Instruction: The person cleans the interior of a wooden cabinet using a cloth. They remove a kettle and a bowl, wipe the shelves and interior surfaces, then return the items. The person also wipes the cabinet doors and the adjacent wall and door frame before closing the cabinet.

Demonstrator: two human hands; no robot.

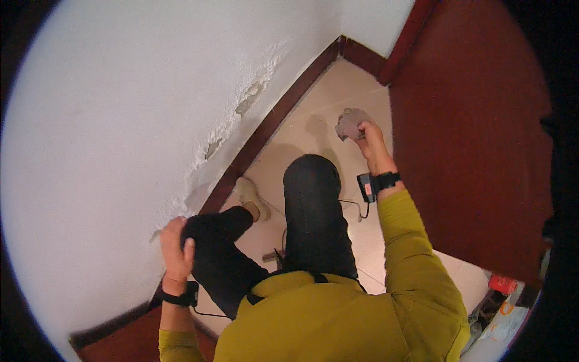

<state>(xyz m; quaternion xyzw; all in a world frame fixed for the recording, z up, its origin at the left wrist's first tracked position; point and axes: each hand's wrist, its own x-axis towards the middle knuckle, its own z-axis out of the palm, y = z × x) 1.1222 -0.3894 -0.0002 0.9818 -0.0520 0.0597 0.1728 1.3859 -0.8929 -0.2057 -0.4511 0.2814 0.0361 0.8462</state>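
My right hand (370,137) grips a ragged grey-brown pad (352,123), which looks like worn sandpaper, above the tiled floor. The pad's edges are torn, and part of it is hidden by my fingers. On my left knee (199,228) rests my left hand (175,246), thumb apart from the fingers and nothing held, close beside the white wall (113,135). Along the wall's lower part runs a rough strip of peeling plaster, with a larger bare patch (250,98) and a smaller one (213,148).
A dark red skirting board (276,122) follows the wall to the corner. On my right stands a dark red door (470,135). Cables hang from both wrist devices. A red item (502,284) and a white package (504,321) lie at the lower right.
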